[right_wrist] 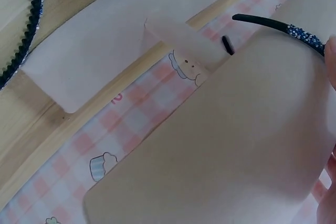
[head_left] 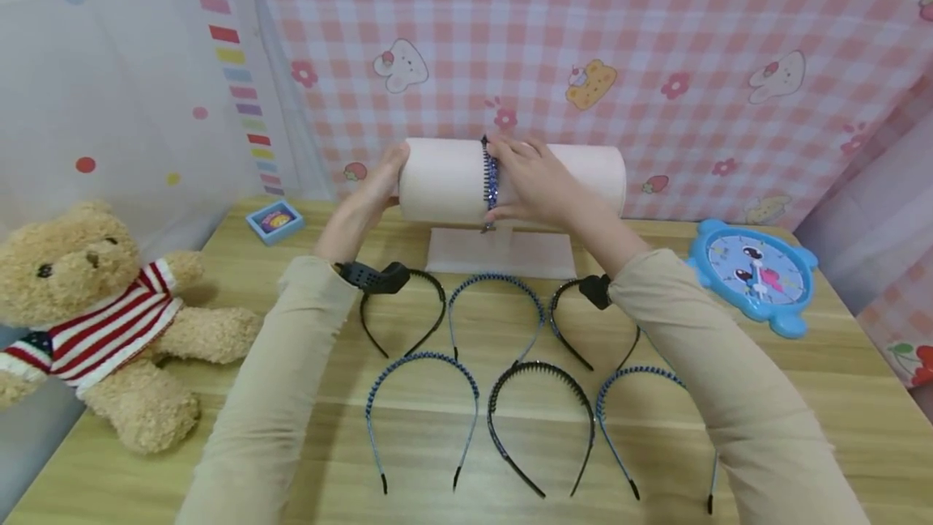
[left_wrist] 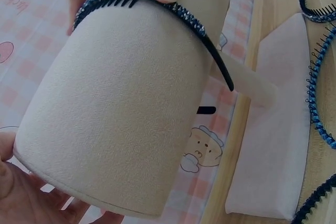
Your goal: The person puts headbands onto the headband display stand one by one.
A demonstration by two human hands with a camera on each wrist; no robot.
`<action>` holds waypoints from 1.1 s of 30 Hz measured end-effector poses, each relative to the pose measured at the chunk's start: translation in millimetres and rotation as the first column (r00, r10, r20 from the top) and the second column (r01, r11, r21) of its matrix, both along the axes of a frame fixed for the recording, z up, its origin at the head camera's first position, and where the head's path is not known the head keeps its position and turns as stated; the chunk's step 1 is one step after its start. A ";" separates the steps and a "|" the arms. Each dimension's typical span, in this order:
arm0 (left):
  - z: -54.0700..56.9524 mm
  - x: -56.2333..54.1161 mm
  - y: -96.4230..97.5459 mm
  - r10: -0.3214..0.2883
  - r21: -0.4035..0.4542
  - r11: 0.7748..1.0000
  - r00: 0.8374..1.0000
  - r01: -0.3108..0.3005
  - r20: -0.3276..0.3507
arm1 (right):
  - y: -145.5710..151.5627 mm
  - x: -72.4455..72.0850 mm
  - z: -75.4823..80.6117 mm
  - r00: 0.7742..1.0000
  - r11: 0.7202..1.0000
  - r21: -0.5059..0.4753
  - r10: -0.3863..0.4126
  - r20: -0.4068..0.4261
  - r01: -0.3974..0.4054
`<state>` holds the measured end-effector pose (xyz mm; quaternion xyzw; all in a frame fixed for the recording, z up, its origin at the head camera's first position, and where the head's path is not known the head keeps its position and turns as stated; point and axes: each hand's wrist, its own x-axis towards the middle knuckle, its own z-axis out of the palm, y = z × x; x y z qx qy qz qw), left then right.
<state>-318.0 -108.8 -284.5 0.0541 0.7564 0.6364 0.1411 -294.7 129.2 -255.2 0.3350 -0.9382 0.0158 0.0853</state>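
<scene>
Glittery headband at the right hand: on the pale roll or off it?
On: the glittery headband arches over the pale roll, one black tip hanging past the roll's side, and the right hand touches it.

Child's-room-like corner, teddy bear (head_left: 120, 322), blue cartoon clock (head_left: 729, 253), pink checked cloth (head_left: 466, 47), wooden table (head_left: 838, 411)

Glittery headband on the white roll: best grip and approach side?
Likely both flanks of the glittery headband, thumb on the near one, fingers over the far one, coming from above: it arches over the white roll, tips down, teeth on its inner side, leaving the outer face exposed. The right hand has its thumb at the near flank.
</scene>
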 end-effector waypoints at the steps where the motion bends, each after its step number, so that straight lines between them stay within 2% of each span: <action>1: 0.0 0.2 0.2 -0.001 -0.001 1.000 1.000 0.001 -0.003 | -1.8 0.1 -0.3 1.000 1.000 0.000 0.000 0.003 0.000; 11: -2.2 2.0 3.5 -0.002 0.012 1.000 1.000 0.002 -0.006 | -27.7 -3.6 -4.8 0.999 1.000 -0.009 0.020 0.037 -0.019; 20: -0.8 2.5 7.5 0.012 0.000 1.000 1.000 -0.012 0.002 | -52.9 -6.4 -5.0 0.997 0.997 -0.014 0.079 -0.017 -0.079; 26: -0.5 5.2 8.8 -0.014 -0.007 1.000 0.999 0.014 -0.033 | -63.6 -6.5 -7.9 0.997 0.997 -0.016 0.072 -0.039 -0.073; 33: -1.2 3.0 11.3 0.005 -0.028 1.000 1.000 -0.006 -0.024 | -63.2 -5.9 -9.5 0.996 0.997 -0.017 0.071 -0.050 -0.072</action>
